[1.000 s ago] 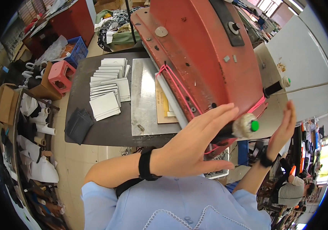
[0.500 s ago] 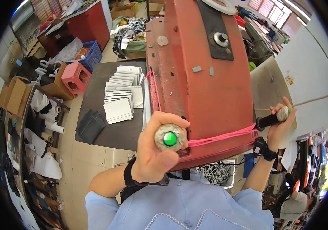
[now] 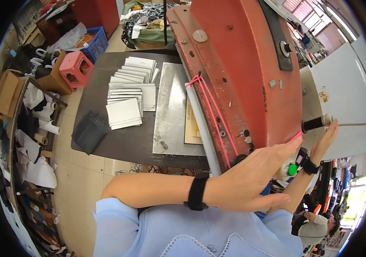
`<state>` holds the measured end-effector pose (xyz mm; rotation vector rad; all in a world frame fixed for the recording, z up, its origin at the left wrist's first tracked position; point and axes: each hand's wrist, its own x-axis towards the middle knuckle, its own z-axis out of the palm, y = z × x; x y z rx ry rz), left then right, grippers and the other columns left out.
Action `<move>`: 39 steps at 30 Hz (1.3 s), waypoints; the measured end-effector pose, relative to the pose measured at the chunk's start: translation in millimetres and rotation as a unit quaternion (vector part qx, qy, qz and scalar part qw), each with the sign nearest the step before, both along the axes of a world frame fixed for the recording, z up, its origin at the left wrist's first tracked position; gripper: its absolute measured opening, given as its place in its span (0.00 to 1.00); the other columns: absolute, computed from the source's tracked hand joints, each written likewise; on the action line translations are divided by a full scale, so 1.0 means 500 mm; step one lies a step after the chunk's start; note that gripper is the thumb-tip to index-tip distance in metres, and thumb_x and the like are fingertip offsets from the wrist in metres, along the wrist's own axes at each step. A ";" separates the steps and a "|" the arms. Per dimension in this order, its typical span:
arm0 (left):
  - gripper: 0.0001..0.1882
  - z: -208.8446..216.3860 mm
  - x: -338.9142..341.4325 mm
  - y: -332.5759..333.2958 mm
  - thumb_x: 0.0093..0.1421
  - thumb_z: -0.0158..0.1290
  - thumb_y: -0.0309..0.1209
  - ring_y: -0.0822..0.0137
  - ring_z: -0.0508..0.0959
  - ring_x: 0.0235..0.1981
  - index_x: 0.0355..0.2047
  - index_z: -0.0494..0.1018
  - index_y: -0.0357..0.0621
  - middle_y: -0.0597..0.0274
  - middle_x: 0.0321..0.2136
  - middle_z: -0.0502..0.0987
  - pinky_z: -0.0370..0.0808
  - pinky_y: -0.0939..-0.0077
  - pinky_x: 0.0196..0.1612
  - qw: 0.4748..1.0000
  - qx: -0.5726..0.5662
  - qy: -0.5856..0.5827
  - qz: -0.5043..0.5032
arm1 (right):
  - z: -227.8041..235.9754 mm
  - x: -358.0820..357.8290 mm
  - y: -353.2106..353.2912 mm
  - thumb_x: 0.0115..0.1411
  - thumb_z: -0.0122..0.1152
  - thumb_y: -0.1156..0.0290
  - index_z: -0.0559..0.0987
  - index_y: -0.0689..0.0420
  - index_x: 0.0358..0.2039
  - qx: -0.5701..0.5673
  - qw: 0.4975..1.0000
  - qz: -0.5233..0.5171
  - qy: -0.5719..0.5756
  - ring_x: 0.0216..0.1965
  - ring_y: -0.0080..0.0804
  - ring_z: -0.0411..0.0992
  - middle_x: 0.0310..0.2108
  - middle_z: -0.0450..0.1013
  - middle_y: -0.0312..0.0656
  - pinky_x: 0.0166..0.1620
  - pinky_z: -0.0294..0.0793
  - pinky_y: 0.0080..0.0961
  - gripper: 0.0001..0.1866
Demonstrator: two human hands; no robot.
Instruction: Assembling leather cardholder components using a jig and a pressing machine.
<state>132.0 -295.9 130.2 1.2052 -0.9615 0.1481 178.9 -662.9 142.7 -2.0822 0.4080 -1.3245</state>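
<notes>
My left hand [image 3: 251, 177] reaches across in front of me with its fingers stretched out. It lies against a tape-wrapped grip with a green button [image 3: 292, 169], which shows between thumb and fingers. My right hand [image 3: 325, 139] has straight fingers resting on the wrapped end of a black handle [image 3: 315, 123], not closed round it. Both handles are on a large red machine arm [image 3: 238, 64], with pink cord [image 3: 210, 107] strung along its edge. Under the arm's left side a metal plate [image 3: 172, 107] and part of a yellowish board [image 3: 190, 126] show.
On the dark table [image 3: 93, 85] lie stacks of white rectangular pieces [image 3: 123, 113] and a pile of black pieces [image 3: 89, 132]. A pink stool [image 3: 75, 68], a blue crate [image 3: 96, 43] and a shelf of rolls [image 3: 46, 124] stand left. Another person [image 3: 313, 227] is at lower right.
The red arm has swung to the right, uncovering the metal plate and board. My left hand has moved right and unwrapped from its grip; my right hand's fingers have straightened.
</notes>
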 end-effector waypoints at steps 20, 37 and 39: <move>0.25 -0.218 0.195 0.174 0.61 0.55 0.34 0.51 0.64 0.64 0.59 0.69 0.46 0.57 0.62 0.67 0.61 0.55 0.64 0.823 0.513 -0.111 0.219 | -0.065 -0.057 0.270 0.69 0.46 0.68 0.58 0.70 0.64 -0.149 0.987 0.025 -0.050 0.67 0.42 0.56 0.67 0.54 0.55 0.67 0.54 0.40 0.28; 0.24 -0.230 0.199 0.178 0.58 0.58 0.32 0.54 0.68 0.60 0.55 0.71 0.43 0.58 0.59 0.70 0.63 0.56 0.62 0.838 0.504 -0.067 0.198 | -0.212 0.135 0.463 0.59 0.63 0.66 0.66 0.62 0.61 -0.233 0.737 0.483 0.411 0.66 0.54 0.56 0.65 0.59 0.52 0.64 0.61 0.40 0.31; 0.22 -0.236 0.205 0.175 0.57 0.59 0.32 0.55 0.69 0.59 0.53 0.72 0.44 0.58 0.58 0.70 0.64 0.56 0.61 0.831 0.508 -0.085 0.210 | -0.222 0.130 0.461 0.59 0.63 0.65 0.67 0.62 0.60 -0.174 0.762 0.482 0.395 0.64 0.55 0.58 0.63 0.60 0.53 0.63 0.62 0.39 0.30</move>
